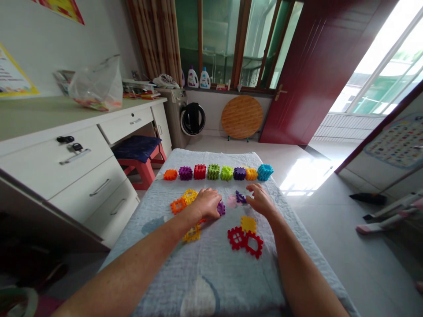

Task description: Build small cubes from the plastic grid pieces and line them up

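i see purple piece (pixel 222 208) at left hand (pixel 208 203), its grip i cannot tell, indigo piece (pixel 239 197) just beside right hand (pixel 260 199), fingers parted

A home: a washing machine (pixel 174 116) stands by a curtain (pixel 157 39), 2 white detergent bottles (pixel 192 78) line the windowsill (pixel 257 92), and a cushioned stool (pixel 139 149) sits beside white drawers (pixel 99 189).

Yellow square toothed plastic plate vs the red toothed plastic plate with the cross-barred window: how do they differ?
Colour: the yellow plate is yellow; the red plate is red.
Face: the yellow plate looks solid; the red plate has a window opening split by crossbars.
Place: the yellow plate lies farther from the person; the red plate lies nearer and further left.
Shared: both are flat, tooth-edged and lie unheld on the light blue cloth.
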